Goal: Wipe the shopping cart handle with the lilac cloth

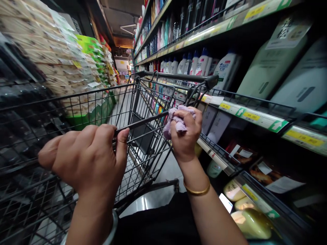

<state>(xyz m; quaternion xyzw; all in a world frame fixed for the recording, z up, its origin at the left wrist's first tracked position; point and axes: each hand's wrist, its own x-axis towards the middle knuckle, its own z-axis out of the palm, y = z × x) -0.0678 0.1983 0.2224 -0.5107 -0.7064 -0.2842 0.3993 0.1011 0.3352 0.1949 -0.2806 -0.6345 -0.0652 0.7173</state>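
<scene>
A dark wire shopping cart (99,102) stands in front of me, its handle bar (176,77) at the far end. My left hand (89,153) is closed around the cart's near top rim, thumb on the inner side. To the right, my right hand (187,132) grips a crumpled lilac cloth (176,122), which lies against the right end of the same rim. A gold bangle (198,190) circles my right wrist. The cart's basket shows bare wire and a dark panel (141,132) toward the handle end.
Shelves of bottles (201,64) with price strips (250,115) rise close on the right, beside the cart. Stacked packages (48,51) and green-trimmed goods (92,51) line the left. An aisle floor (116,102) runs away between them.
</scene>
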